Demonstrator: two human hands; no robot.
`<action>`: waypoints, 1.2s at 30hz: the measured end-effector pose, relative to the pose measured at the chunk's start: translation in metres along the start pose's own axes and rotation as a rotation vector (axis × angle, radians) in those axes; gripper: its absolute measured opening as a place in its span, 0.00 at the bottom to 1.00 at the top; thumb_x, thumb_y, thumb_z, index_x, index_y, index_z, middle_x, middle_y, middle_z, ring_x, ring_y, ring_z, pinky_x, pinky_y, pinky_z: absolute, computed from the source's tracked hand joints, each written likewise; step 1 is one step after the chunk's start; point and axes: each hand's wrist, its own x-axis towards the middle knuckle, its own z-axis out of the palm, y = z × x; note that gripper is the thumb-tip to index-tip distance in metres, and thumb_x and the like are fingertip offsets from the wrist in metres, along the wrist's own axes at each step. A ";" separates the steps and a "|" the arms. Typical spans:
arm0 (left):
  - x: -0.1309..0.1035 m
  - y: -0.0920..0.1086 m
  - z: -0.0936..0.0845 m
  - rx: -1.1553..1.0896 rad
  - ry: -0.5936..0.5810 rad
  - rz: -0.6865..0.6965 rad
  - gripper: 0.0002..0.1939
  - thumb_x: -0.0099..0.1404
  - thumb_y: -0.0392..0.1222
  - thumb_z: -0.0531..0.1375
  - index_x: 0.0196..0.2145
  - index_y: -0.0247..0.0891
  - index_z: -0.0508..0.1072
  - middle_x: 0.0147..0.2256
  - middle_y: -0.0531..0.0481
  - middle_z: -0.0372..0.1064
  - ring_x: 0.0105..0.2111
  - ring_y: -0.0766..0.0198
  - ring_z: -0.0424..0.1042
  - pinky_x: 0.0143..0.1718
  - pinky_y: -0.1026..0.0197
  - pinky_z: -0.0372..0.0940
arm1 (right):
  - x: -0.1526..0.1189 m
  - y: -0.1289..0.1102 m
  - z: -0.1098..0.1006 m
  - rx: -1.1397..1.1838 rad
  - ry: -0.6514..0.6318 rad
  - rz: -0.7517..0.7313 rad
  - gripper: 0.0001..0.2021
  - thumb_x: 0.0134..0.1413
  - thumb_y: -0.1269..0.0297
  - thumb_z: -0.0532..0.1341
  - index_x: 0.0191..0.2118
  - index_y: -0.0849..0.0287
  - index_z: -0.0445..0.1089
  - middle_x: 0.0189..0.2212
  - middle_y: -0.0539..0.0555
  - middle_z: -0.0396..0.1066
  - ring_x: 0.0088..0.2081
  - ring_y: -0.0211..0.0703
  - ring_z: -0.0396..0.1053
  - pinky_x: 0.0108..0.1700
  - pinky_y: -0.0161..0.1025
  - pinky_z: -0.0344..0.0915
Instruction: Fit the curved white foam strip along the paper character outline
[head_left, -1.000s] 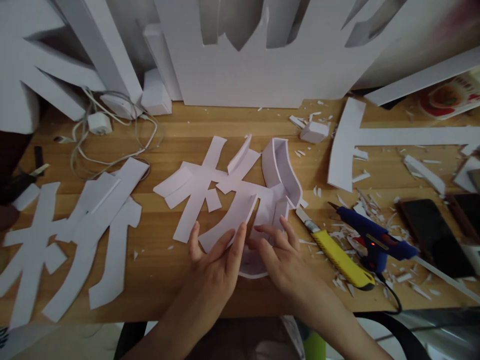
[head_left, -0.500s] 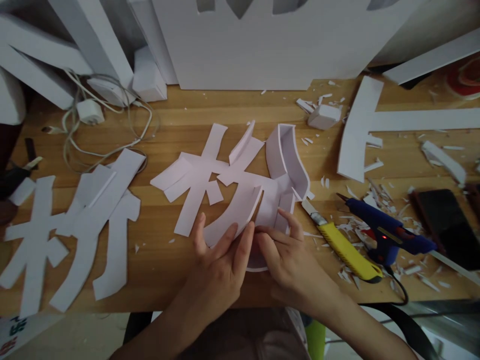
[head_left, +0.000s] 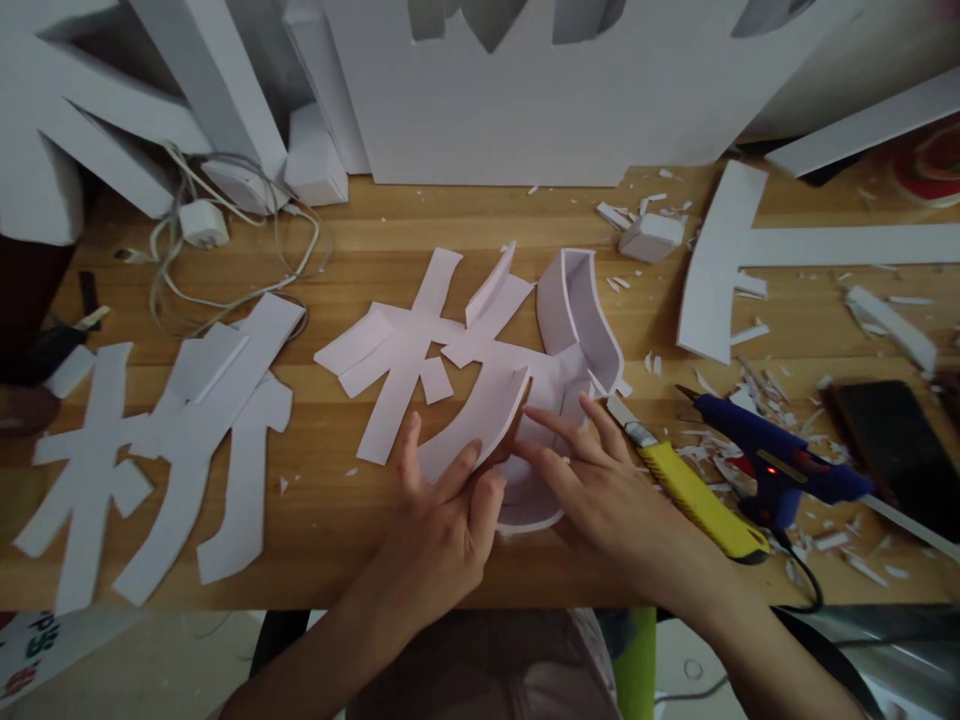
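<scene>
A white foam character shape lies flat on the wooden table, with upright strips along some edges. My left hand rests at the lower end of its curved upright strip, fingers apart and touching the strip. My right hand reaches over the lower right part, its fingers spread against the inside of the curved walls. Behind it, a tall curved wall stands at the upper right of the shape. The undersides of both hands are hidden.
Right of the hands lie a yellow cutter, a blue glue gun with its red light on, a phone and foam scraps. More foam cutouts are at left, near a white cable. Large foam panels stand behind.
My right hand has moved slightly up and right, its fingers spreading. The left hand stays at the curved strip, its fingers shifted a little. The view has shifted slightly.
</scene>
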 end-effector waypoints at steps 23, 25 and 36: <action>0.000 -0.003 0.010 0.030 0.076 0.066 0.09 0.60 0.24 0.56 0.30 0.35 0.64 0.24 0.55 0.71 0.46 0.57 0.76 0.68 0.35 0.40 | 0.005 -0.001 -0.004 0.073 -0.057 0.041 0.33 0.39 0.78 0.56 0.57 0.65 0.60 0.42 0.60 0.76 0.58 0.53 0.63 0.67 0.65 0.26; 0.000 -0.003 0.010 0.036 0.061 0.071 0.09 0.61 0.24 0.56 0.30 0.35 0.64 0.24 0.54 0.71 0.46 0.57 0.76 0.68 0.35 0.40 | 0.006 -0.001 -0.004 0.085 -0.063 0.038 0.31 0.40 0.78 0.56 0.56 0.65 0.61 0.43 0.60 0.76 0.57 0.53 0.63 0.67 0.65 0.25; 0.008 -0.007 -0.007 0.027 -0.138 0.067 0.09 0.61 0.24 0.53 0.36 0.35 0.64 0.33 0.50 0.74 0.46 0.59 0.73 0.67 0.31 0.29 | 0.003 0.004 0.000 0.149 -0.031 0.044 0.34 0.40 0.77 0.56 0.59 0.65 0.59 0.47 0.58 0.75 0.61 0.51 0.58 0.68 0.59 0.20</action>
